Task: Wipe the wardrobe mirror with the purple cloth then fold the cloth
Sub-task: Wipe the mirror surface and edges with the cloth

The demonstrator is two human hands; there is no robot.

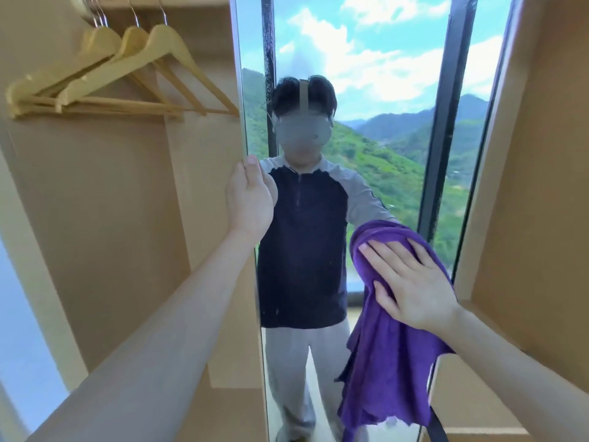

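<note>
Right hand [414,283] flat on purple cloth [389,371]

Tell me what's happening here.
A person is wiping the wardrobe mirror. The right hand presses the purple cloth flat against the glass, fingers spread, with the rest of the cloth hanging below. The left hand grips the mirror's left edge, apparently steadying the panel. The cloth is not yet folded. Wooden hangers hang in the open wardrobe at left.
</note>
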